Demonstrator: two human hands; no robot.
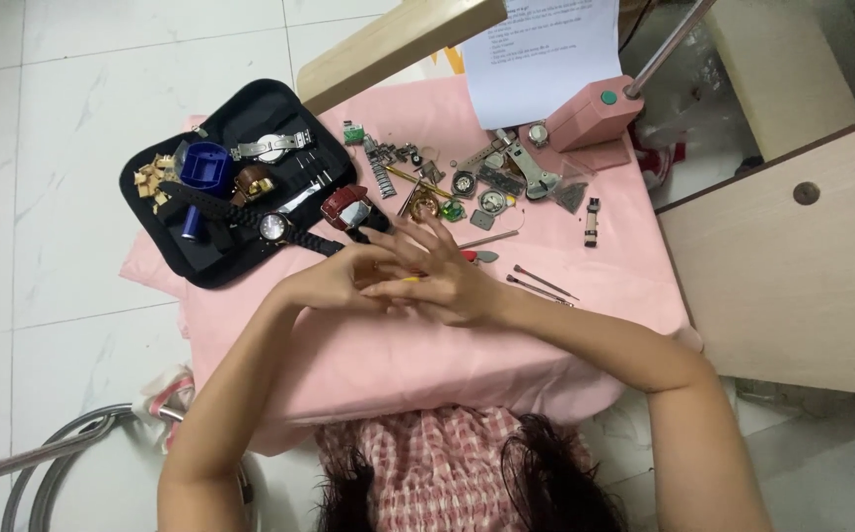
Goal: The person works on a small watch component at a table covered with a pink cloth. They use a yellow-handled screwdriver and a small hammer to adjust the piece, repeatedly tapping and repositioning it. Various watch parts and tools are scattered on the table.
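My left hand (334, 281) and my right hand (447, 281) meet over the middle of a pink cloth-covered table (585, 276). My right hand's upper fingers are spread, while its thumb and forefinger pinch a small yellow-tipped thing (410, 279) against my left hand's curled fingers. What my left hand grips is hidden. Just beyond the hands lie a red watch (348, 209) and a black-strapped watch (274, 227). A small red-handled tool (469, 256) lies right beside my right hand.
A black tool case (151, 212) at the left holds a blue holder (205, 167), a silver watch (270, 148) and small brass pieces. Watch parts (491, 182), a metal bracelet (380, 175) and thin tools (541, 286) lie scattered. A pink lamp base (595, 113), white paper (546, 49) and wooden furniture (792, 256) are at the right.
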